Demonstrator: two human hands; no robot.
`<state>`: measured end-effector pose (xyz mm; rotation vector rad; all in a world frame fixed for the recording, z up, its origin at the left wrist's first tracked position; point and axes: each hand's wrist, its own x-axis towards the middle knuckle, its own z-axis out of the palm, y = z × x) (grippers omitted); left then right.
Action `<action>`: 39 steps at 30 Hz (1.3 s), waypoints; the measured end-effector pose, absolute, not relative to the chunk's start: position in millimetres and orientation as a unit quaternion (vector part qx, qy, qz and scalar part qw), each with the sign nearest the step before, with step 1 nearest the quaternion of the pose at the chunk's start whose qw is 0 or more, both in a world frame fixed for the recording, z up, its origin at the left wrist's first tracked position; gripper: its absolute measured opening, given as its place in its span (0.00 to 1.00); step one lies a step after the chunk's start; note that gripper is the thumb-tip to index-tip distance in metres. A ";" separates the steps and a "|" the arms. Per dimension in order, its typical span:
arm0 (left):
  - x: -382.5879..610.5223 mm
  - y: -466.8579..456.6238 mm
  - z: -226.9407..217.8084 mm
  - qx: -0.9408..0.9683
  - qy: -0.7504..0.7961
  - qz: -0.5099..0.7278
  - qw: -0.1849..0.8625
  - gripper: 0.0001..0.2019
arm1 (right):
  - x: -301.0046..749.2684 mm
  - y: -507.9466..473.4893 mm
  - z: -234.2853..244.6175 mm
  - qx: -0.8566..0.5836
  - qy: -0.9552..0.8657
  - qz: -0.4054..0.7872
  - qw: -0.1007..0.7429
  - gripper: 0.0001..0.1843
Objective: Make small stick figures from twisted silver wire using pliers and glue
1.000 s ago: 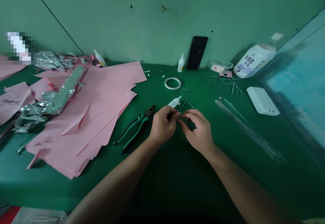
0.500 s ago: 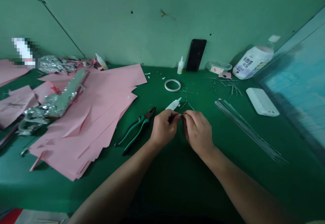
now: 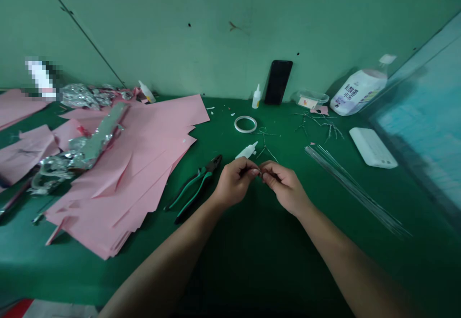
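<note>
My left hand (image 3: 236,181) is closed in a pinch, its thumb and forefinger meeting those of my right hand (image 3: 286,186), which pinches as well. Whatever lies between the fingertips is too small and hidden to name. Just beyond them, a stick figure of twisted thin wire (image 3: 264,141) with a looped head lies on the green table. A white glue bottle (image 3: 245,152) lies on its side behind my left hand. To the left of that hand rest pliers (image 3: 194,188) with black and green handles, jaws pointing away from me.
Pink paper sheets (image 3: 144,150) and crumpled silver foil (image 3: 84,96) cover the left side. A tape ring (image 3: 236,125), upright glue bottle (image 3: 256,98) and phone (image 3: 278,82) stand farther back. Straight wires (image 3: 353,188), a white power bank (image 3: 372,147) and a drink bottle (image 3: 356,92) are at right.
My right hand has turned slightly, so its thumb now shows, and both hands' fingertips sit a little lower in view. The camera view has shifted slightly; the table objects stay put.
</note>
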<state>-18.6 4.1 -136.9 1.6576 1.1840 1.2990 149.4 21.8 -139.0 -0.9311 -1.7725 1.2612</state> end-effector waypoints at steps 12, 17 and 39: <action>-17.6 6.3 -137.5 0.601 0.409 0.544 0.419 0.09 | 135.2 15.5 -149.8 -0.343 -0.523 0.641 0.444 0.10; -21.3 8.4 -137.9 0.633 0.481 0.514 0.323 0.04 | 130.3 15.9 -154.0 -0.362 -0.497 0.631 0.474 0.13; -20.1 8.5 -140.6 0.566 0.459 0.509 0.458 0.10 | 139.5 10.5 -146.9 -0.437 -0.655 0.336 0.517 0.05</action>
